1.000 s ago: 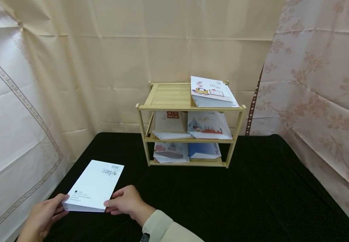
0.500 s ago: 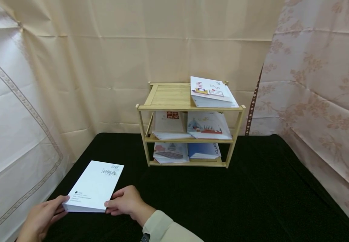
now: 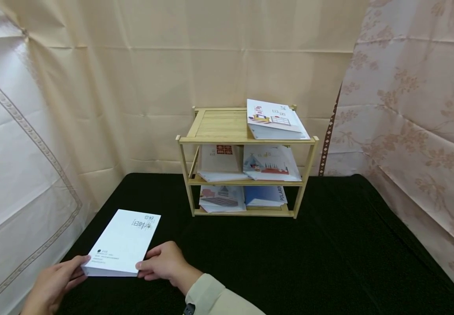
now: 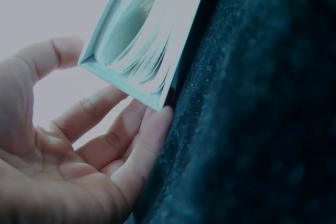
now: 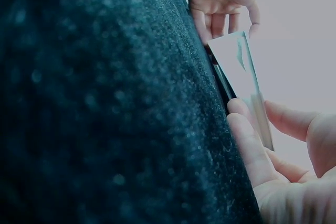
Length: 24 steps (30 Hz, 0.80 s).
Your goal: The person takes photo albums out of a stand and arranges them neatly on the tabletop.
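A white photo album [image 3: 122,240] with Chinese lettering on its cover is at the left front of the black-covered table. My left hand [image 3: 57,280] grips its near left corner, thumb on the cover and fingers at the spine and underside. At the near right corner my right hand [image 3: 167,264] pinches the album, thumb above and fingers beneath. In the left wrist view, pages fan between the covers of the album [image 4: 147,40], and the left hand [image 4: 89,135] holds its corner. The right wrist view has the right hand [image 5: 283,156] at the other end of the album [image 5: 236,66].
A three-tier wooden shelf [image 3: 219,124] stands at the back middle of the black cloth [image 3: 309,262]. Albums [image 3: 276,118] lie on its top right; several more albums [image 3: 272,164] fill the lower tiers, one of them a blue album [image 3: 264,197]. Curtains [image 3: 163,87] hang around the table.
Both hands keep their hold on the album, which stays in nearly the same place. Only a very slight shift of the view shows.
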Available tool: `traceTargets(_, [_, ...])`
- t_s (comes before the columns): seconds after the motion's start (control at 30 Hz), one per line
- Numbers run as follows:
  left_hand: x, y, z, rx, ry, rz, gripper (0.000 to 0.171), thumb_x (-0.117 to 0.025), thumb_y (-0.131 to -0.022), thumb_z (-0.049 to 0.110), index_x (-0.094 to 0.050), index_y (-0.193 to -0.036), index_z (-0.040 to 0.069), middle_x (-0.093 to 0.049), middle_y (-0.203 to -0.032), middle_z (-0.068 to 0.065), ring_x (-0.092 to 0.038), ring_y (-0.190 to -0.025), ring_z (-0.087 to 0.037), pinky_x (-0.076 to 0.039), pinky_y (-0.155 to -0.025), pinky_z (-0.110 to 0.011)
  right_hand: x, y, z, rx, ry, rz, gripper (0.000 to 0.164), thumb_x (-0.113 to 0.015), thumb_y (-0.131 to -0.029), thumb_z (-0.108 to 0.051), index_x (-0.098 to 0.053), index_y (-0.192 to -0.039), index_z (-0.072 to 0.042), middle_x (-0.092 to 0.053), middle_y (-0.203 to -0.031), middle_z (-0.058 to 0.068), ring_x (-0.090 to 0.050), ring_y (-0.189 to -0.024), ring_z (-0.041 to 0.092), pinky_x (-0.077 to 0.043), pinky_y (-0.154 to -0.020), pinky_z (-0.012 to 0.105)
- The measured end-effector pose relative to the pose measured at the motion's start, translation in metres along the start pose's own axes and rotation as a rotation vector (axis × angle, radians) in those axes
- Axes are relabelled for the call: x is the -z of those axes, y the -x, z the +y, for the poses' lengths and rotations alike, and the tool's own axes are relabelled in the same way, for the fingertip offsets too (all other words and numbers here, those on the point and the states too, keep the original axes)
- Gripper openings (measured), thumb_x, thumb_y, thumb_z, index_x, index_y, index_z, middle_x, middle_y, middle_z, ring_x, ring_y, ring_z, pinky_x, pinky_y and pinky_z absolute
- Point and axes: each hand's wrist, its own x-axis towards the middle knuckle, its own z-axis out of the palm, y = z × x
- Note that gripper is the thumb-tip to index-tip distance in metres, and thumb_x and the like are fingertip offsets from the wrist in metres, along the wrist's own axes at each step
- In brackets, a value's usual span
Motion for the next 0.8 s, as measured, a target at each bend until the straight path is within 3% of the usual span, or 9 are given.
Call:
traceTargets(0.2, [0.000, 0.003, 0.000, -0.014, -0.024, -0.006, 0.073, -0.067, -0.097, 0.039, -0.051, -0.135, -0.021, -0.074, -0.089, -0.008, -0.070, -0.077, -0.012, -0.063, -0.067, -0.029, -0.001, 0.003, -0.002, 0.002, 0.008, 0.031, 0.018, -0.084, -0.079, -0.001, -0.072, -0.092, -0.005, -0.074, -0.074, 0.013, -0.077, -0.070, 0.027, -0.064, -0.063, 0.035])
traceTargets(0.4, [-0.001, 0.006, 0.000, -0.002, -0.068, 0.043, 0.073, -0.066, -0.099, 0.038, -0.048, -0.137, -0.022, -0.070, -0.107, -0.033, -0.071, -0.077, -0.015, -0.064, -0.070, -0.033, -0.005, 0.005, -0.002, 0.008, 0.017, 0.057, 0.020, -0.084, -0.078, 0.000, -0.070, -0.092, -0.004, -0.073, -0.072, 0.012, -0.076, -0.067, 0.027, -0.064, -0.060, 0.034])
traceTargets(0.47, [-0.002, 0.007, 0.000, 0.003, -0.091, 0.063, 0.073, -0.065, -0.100, 0.038, -0.048, -0.137, -0.022, -0.066, -0.115, -0.038, -0.072, -0.078, -0.018, -0.064, -0.070, -0.035, -0.005, 0.004, -0.002, 0.007, 0.020, 0.060, 0.020, -0.084, -0.078, 0.000, -0.070, -0.092, -0.004, -0.073, -0.072, 0.012, -0.076, -0.066, 0.027, -0.064, -0.060, 0.034])
traceTargets(0.57, [-0.004, 0.011, 0.002, -0.011, -0.163, 0.092, 0.073, -0.062, -0.101, 0.041, -0.049, -0.137, -0.021, -0.060, -0.126, -0.041, -0.073, -0.087, -0.032, -0.064, -0.072, -0.039, -0.005, 0.004, -0.002, 0.003, 0.021, 0.063, 0.022, -0.084, -0.078, 0.000, -0.070, -0.094, -0.004, -0.072, -0.072, 0.012, -0.075, -0.067, 0.026, -0.064, -0.061, 0.035])
traceTargets(0.7, [-0.012, 0.022, 0.012, -0.055, -0.280, 0.190, 0.067, -0.057, -0.102, 0.044, -0.053, -0.140, -0.011, -0.052, -0.137, -0.040, -0.060, -0.113, -0.050, -0.057, -0.081, -0.055, -0.003, 0.004, -0.002, 0.006, 0.005, 0.059, 0.025, -0.084, -0.078, 0.001, -0.070, -0.098, -0.003, -0.073, -0.073, 0.012, -0.076, -0.067, 0.026, -0.064, -0.061, 0.035])
traceTargets(0.8, [-0.021, 0.033, 0.025, -0.083, -0.309, 0.290, 0.062, -0.056, -0.103, 0.042, -0.053, -0.140, -0.007, -0.052, -0.135, -0.037, -0.053, -0.115, -0.051, -0.050, -0.081, -0.058, 0.000, 0.004, -0.004, 0.010, -0.008, 0.063, 0.027, -0.084, -0.079, 0.002, -0.070, -0.102, -0.002, -0.073, -0.074, 0.013, -0.076, -0.068, 0.027, -0.064, -0.061, 0.035])
